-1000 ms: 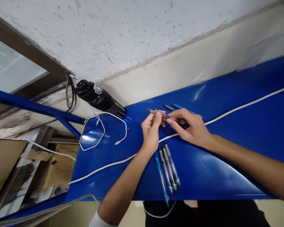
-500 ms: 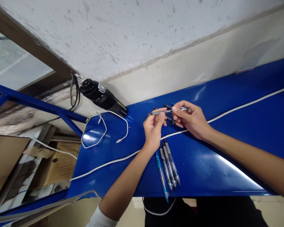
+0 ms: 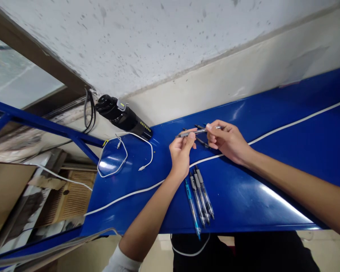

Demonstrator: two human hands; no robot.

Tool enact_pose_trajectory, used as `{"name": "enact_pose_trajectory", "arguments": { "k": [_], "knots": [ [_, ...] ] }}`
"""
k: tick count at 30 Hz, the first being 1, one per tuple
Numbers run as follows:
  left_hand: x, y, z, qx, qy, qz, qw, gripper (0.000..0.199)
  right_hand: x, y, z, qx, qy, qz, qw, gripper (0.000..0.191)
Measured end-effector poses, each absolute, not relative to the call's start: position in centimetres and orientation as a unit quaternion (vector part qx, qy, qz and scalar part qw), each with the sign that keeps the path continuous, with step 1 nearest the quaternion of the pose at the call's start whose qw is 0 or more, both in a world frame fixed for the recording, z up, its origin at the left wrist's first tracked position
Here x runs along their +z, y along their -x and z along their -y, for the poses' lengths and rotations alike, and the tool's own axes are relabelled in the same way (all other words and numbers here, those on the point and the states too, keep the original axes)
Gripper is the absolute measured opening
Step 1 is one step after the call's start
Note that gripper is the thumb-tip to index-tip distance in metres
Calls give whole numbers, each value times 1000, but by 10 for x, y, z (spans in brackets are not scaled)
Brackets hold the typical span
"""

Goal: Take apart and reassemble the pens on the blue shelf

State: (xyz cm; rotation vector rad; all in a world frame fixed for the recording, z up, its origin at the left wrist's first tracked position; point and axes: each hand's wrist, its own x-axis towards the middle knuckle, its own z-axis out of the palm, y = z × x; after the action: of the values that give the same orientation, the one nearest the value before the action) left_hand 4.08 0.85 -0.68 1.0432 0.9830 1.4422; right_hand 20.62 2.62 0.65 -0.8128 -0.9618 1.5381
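- Left hand [image 3: 181, 156]: thumb and fingertips [image 3: 192, 136] pinch narrow on a grey retractable pen [image 3: 194, 132]
- Right hand [image 3: 229, 141]: fingertips grip that pen's far end
- Pen sits raised between both hands, above the blue tabletop [image 3: 257, 181]
- Row of clear pens [image 3: 200, 200] lies just below
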Motion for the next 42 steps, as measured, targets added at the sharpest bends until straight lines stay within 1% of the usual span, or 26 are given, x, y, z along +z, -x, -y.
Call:
{"name": "enact_pose_trajectory", "arguments": {
  "k": [4, 9, 12, 17, 22, 26, 31, 35, 39, 42],
  "knots": [
    [-3, -42, -5, 578, -487, -398, 520, 35, 6, -212, -37, 649, 347, 364, 571, 41],
    [-1, -42, -3, 582, -492, -394, 513, 35, 0, -225, -51, 603, 351, 440, 566, 52],
    [-2, -41, -4, 586, -476, -400, 519, 35, 4, -230, -54, 596, 338, 455, 569, 57],
    [-2, -40, -5, 589, -452, -409, 531, 34, 10, -243, -50, 621, 326, 478, 530, 64],
    [-2, -40, -4, 579, -457, -410, 537, 34, 8, -252, -48, 636, 317, 459, 533, 56],
    [-5, -39, -5, 577, -462, -398, 543, 30, 6, -255, -49, 687, 303, 360, 554, 51],
    [-6, -38, -6, 567, -480, -405, 532, 31, 6, -256, -49, 791, 201, 222, 533, 47],
    [0, -40, -2, 526, -561, -380, 514, 28, 5, -255, -48, 810, 175, 153, 539, 49],
    [2, -47, 5, 462, -686, -326, 457, 40, 4, -254, -48, 802, 189, 157, 545, 49],
    [-2, -51, 8, 441, -740, -294, 414, 46, 2, -253, -48, 793, 203, 186, 543, 49]
  ]
}}
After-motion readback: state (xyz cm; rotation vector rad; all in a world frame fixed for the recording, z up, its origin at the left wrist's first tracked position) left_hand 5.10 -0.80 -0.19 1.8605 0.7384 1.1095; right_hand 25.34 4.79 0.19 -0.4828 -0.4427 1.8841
